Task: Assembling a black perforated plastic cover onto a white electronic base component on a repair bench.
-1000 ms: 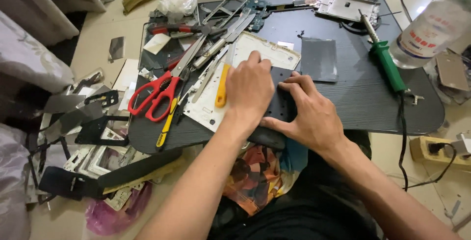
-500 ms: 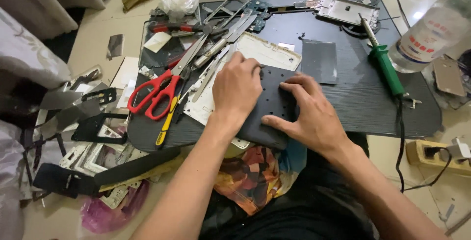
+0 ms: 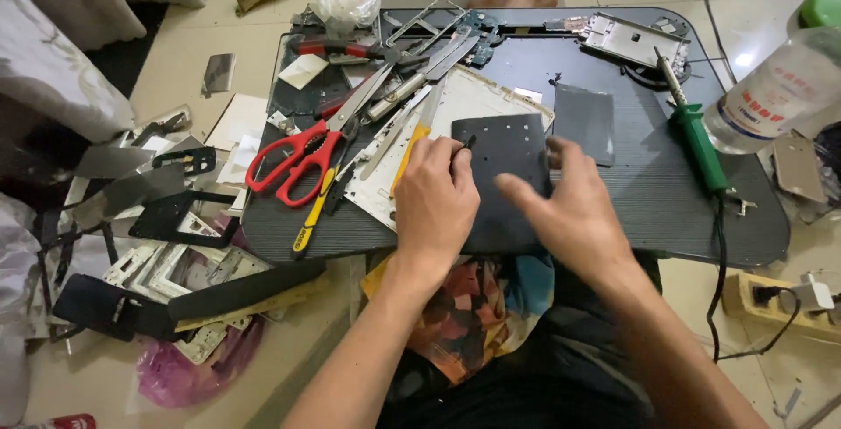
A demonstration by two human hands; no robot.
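While curled, both hands' fingers (image 3: 455, 162) – touching black panel (image 3: 506, 153)

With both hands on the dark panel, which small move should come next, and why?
Probably press the right hand flat on the dark panel to steady it. The left hand pinches a small dark part at its upper left corner, while the right fingers hover spread and the panel overhangs the table edge.

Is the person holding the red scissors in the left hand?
No, the red scissors lie untouched on the dark tray, while the left hand rests on a black panel.
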